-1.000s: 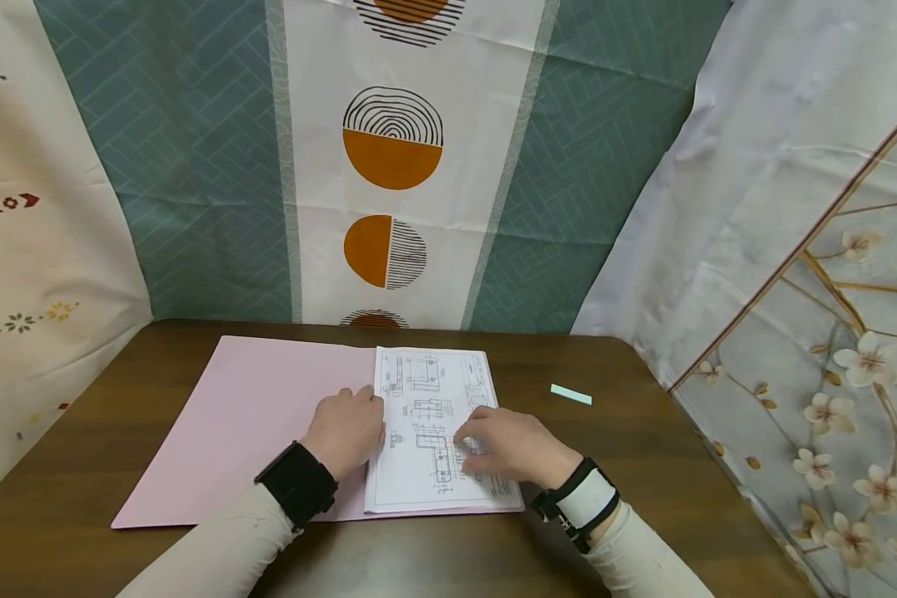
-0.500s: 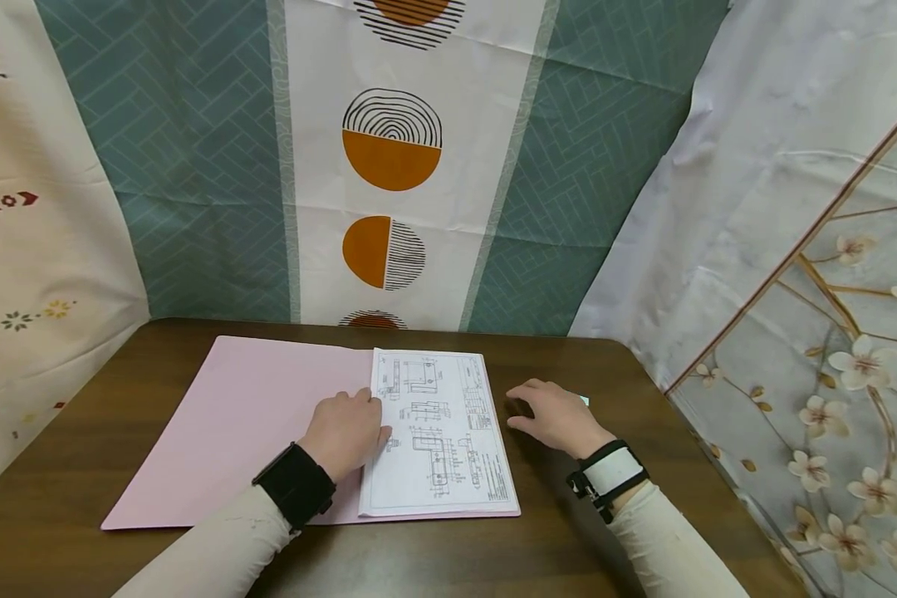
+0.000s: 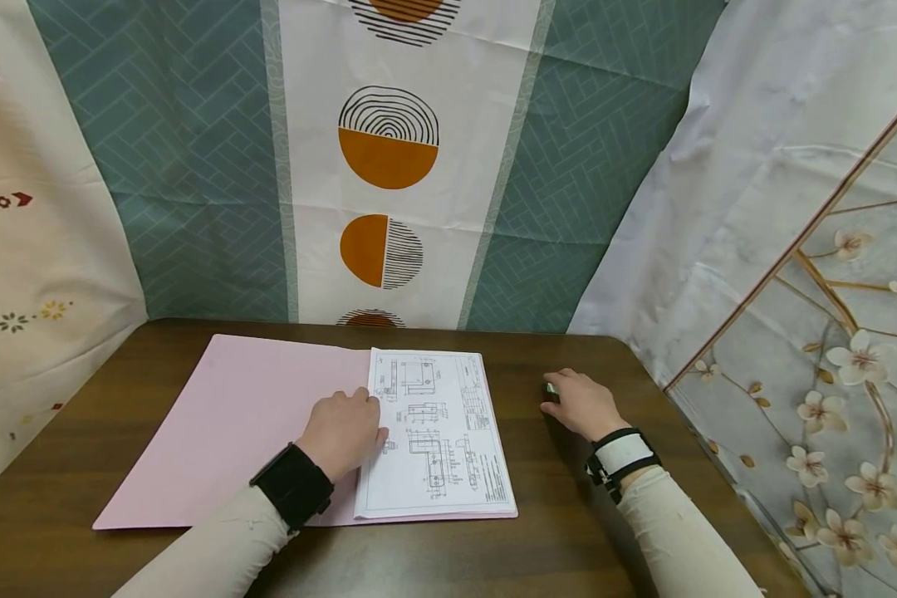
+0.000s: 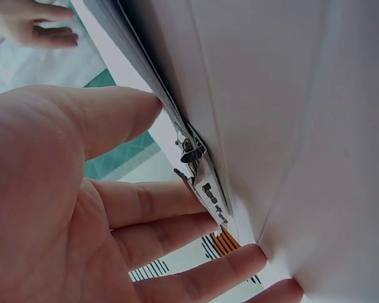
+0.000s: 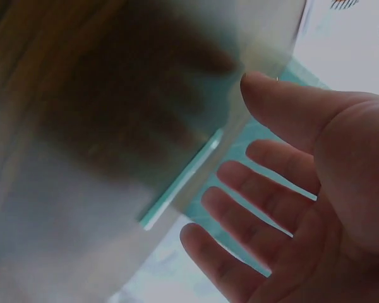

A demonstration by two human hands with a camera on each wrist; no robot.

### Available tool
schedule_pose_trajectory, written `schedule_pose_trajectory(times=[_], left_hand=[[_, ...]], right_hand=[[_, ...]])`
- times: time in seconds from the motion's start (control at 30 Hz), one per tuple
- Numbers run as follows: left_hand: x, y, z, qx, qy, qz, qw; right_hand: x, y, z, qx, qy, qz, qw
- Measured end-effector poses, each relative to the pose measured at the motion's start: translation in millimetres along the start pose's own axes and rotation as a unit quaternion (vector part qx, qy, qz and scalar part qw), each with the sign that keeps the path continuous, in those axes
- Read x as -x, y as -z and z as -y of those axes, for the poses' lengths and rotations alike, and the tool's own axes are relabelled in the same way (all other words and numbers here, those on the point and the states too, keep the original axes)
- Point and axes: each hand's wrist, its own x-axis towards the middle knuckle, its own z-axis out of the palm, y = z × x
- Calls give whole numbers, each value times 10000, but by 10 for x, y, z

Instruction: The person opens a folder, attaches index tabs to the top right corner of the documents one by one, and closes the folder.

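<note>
Head view: left hand (image 3: pixel 346 432) pressed flat on the drawings (image 3: pixel 435 436) in the pink folder (image 3: pixel 247 415); right hand (image 3: pixel 581 403), grip open and empty, covered the mint strip (image 5: pixel 180 180) at three o'clock. Pinching its long edges seemed best.

We see the left hand (image 3: pixel 346 432) resting flat on the open pink folder (image 3: pixel 247 419), fingertips at the left edge of the drawing sheets (image 3: pixel 435 436). Out right, the right hand (image 3: pixel 581 404) covers the small green strip (image 3: pixel 549 388) on the wooden table (image 3: pixel 553 531).
</note>
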Motion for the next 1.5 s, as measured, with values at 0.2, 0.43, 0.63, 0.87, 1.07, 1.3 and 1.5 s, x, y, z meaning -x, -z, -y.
schedule_pose_trajectory(times=[0.2, 0.43, 0.63, 0.87, 1.07, 1.3, 1.5], left_hand=[[27, 32, 17, 25, -1, -29, 10000], [48, 49, 1, 53, 53, 55, 10000], [35, 1, -25, -4, 51, 138, 9999], [23, 22, -40, -27, -4, 71, 10000], [-1, 27, -23, -7, 3, 120, 9999], [20, 61, 10, -3, 59, 266, 9996], [51, 110, 27, 40, 94, 330, 9994]], right_hand=[[-61, -43, -166, -38, -330, 125, 9994], [-83, -77, -309, 1, -417, 119, 9991], [-60, -90, -380, -75, -477, 227, 9986], [-84, -69, -431, -239, -717, 326, 9966], [-125, -63, -451, -307, -744, 245, 9965], [-149, -33, -423, -517, -784, 370, 9949], [-155, -6, -387, -668, -826, 437, 9934]])
